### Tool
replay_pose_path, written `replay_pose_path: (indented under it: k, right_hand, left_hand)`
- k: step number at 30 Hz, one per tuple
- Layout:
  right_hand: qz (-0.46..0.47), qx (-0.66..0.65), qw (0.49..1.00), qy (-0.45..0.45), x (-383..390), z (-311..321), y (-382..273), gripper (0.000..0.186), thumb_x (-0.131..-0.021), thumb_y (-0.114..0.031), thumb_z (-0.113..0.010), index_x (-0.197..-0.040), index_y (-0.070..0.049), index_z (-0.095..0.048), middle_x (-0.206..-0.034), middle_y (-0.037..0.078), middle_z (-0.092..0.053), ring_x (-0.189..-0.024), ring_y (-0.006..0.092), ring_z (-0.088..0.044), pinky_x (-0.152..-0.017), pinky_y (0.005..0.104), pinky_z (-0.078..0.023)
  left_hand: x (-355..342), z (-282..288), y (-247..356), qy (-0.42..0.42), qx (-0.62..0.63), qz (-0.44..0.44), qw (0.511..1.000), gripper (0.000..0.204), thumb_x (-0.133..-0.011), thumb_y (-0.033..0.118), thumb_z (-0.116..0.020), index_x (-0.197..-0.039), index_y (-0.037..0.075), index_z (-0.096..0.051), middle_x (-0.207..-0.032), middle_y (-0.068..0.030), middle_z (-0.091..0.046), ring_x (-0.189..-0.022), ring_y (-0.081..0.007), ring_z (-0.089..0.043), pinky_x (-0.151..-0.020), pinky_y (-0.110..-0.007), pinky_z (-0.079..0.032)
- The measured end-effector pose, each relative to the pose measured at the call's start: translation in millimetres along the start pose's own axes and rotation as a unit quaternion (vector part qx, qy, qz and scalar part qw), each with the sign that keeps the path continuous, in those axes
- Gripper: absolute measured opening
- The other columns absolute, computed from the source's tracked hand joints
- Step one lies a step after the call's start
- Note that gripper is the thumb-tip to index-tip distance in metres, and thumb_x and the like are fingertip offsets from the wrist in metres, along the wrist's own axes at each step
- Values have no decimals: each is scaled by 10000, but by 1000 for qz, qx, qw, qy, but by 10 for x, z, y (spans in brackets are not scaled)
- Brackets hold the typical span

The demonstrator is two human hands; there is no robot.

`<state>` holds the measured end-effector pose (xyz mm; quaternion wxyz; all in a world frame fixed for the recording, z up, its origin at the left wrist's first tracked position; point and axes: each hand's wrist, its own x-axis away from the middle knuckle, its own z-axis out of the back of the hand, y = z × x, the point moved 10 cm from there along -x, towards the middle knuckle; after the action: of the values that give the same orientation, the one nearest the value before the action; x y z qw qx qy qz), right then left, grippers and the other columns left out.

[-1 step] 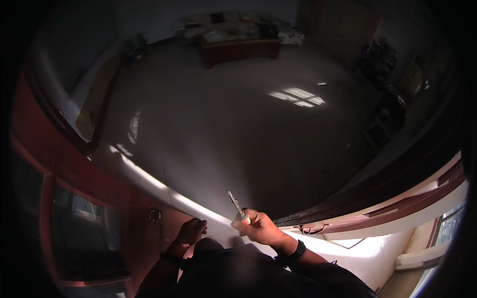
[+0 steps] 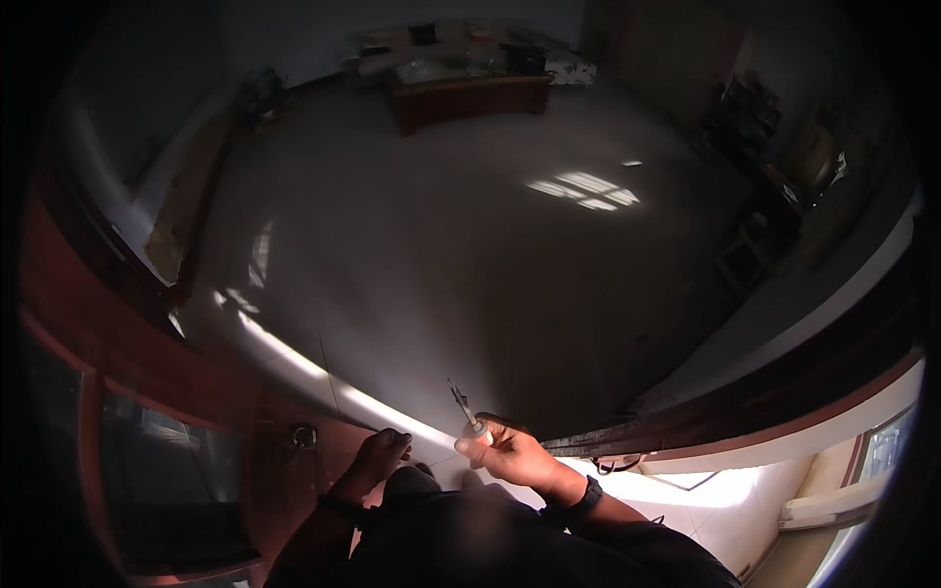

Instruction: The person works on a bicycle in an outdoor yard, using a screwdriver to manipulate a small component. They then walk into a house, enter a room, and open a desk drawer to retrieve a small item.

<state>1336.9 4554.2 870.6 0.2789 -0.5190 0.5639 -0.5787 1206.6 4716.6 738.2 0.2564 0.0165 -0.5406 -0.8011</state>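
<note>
My right hand (image 2: 515, 455) is closed around the pale, thick end of a slender metal tool (image 2: 459, 397). Its thin shaft points up and slightly left, with a small spur along it; the exact kind is too small to make out. Sunlight falls on the fingers and wrist, which wears a dark band. To the left, my left hand (image 2: 380, 455) hangs with curled fingers beside a red door panel (image 2: 279, 461). The inside of that fist is hidden. A metal latch or handle (image 2: 305, 437) sits on the panel, apart from the left hand.
A doorway sill with a strip of sunlight (image 2: 368, 400) crosses in front of me. Beyond lies a dim room with a grey tiled floor (image 2: 412, 245). A low reddish-brown table (image 2: 470, 101) stands far back before a sofa. A dark frame edge (image 2: 725, 416) borders the right side.
The view has shifted slightly, and the frame edges at left and right sit differently. The metal tool is still in my right hand; both hands have hardly moved.
</note>
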Motion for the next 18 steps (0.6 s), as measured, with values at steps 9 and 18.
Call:
replay_pose_path:
  k: [9, 18]
  right_hand:
    - [56, -155, 908, 386, -575, 1436, 81, 211, -994, -228, -668, -871, -88, -571, -694, -43, -551, -619, 45, -493, -569, 226, -417]
    - [50, -237, 763, 600, -537, 2325, 81, 258, -993, -308, -669, -923, -93, -545, -659, 7, -571, -474, 72, -468, -448, 235, -383]
  left_hand:
    - [-2576, -137, -233, -197, -32, 87, 976, 309, -1015, 289, -566, -951, -9, -619, -853, -86, -687, -779, -170, -679, -710, -318, -541]
    - [-4168, -104, 84, -271, -57, 112, 954, 329, -1011, 284, -585, -983, -41, -627, -911, -113, -716, -803, -182, -714, -683, -325, -553]
